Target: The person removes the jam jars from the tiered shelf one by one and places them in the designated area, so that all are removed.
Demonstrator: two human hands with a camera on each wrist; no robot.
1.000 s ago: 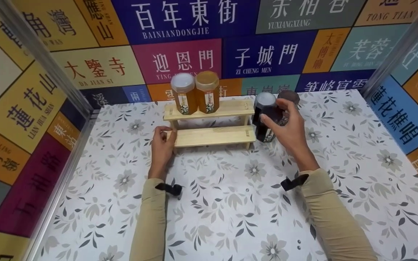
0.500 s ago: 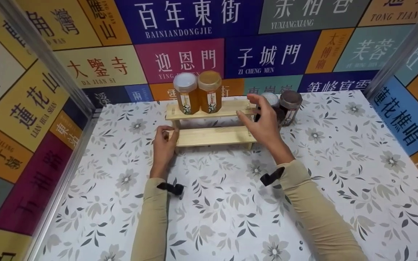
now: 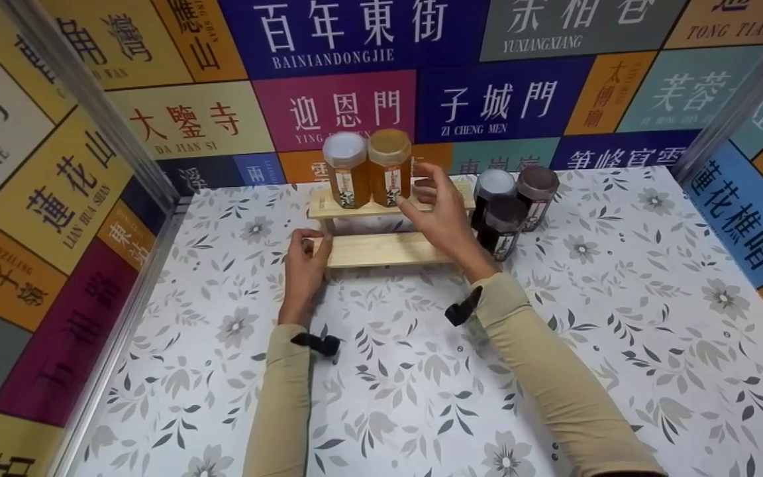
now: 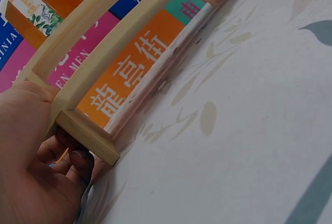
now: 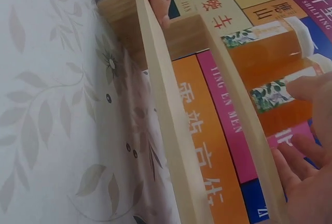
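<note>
Fingers [image 3: 430,173] spread at the amber-lidded jar [image 3: 388,176] on the far shelf [image 3: 321,206], the right hand [image 3: 446,216] should close gently, with the left hand [image 3: 303,268] pinching the near shelf [image 3: 375,250] at its left for steadiness.

In the head view, the floral tablecloth [image 3: 381,371] is lit brightly and fairly evenly, and only faint, soft-edged shadows are cast, as beneath the right sleeve [image 3: 547,371]. The tops of the white lids [image 3: 345,146] are brightened, while the dark jars [image 3: 502,232] are left low in detail. By the wide lens, the metal posts [image 3: 110,120] at both sides are made to lean outward. In the left wrist view, a dimmer, greyer cast is seen, and the boards of the wooden shelf [image 3: 381,250] are bowed by distortion. In the right wrist view, colours are slightly washed out, and the right hand [image 5: 314,187] is rendered softly.
</note>
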